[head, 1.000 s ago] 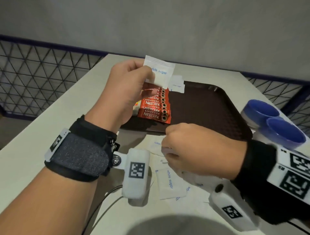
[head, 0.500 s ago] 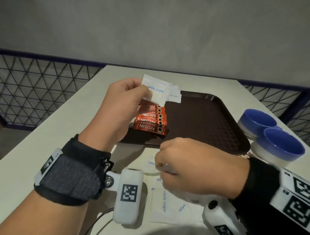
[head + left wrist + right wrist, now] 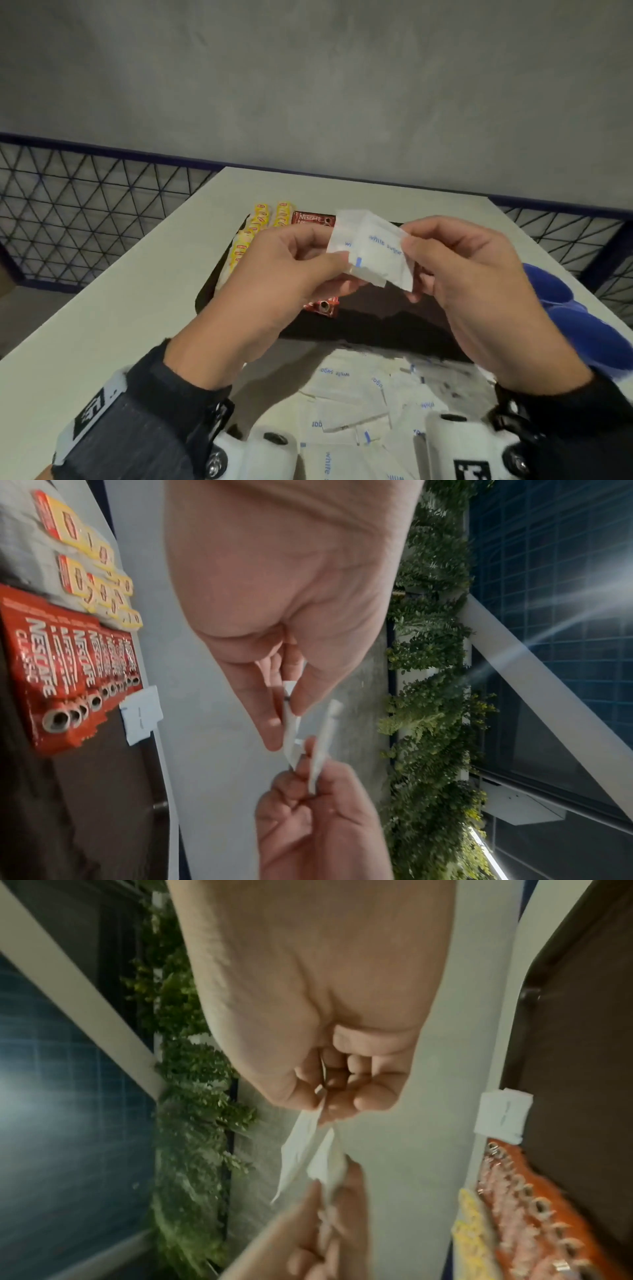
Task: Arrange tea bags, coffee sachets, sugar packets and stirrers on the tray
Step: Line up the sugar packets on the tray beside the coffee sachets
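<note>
Both hands are raised over the brown tray [image 3: 394, 325] and meet on a small stack of white sugar packets [image 3: 376, 255]. My left hand [image 3: 337, 260] pinches the stack's left edge; the left wrist view shows its thumb and finger [image 3: 287, 707] on one packet [image 3: 291, 723]. My right hand [image 3: 412, 260] pinches the right edge, and in the right wrist view [image 3: 322, 1110] it grips a packet [image 3: 301, 1153]. Yellow tea bags [image 3: 260, 222] and red coffee sachets [image 3: 311, 217] lie on the tray's left side. A few sugar packets [image 3: 142, 715] lie on the tray beyond the sachets.
Several loose sugar packets [image 3: 356, 407] are heaped on the white table in front of the tray. Blue-lidded containers [image 3: 565, 308] stand to the right, partly behind my right wrist. A wire-mesh fence [image 3: 85, 212] runs past the table's far edges.
My right hand has come up from the loose pile on the table with a packet and joined the left hand's packets. The left hand stayed raised; the view tilted upward.
</note>
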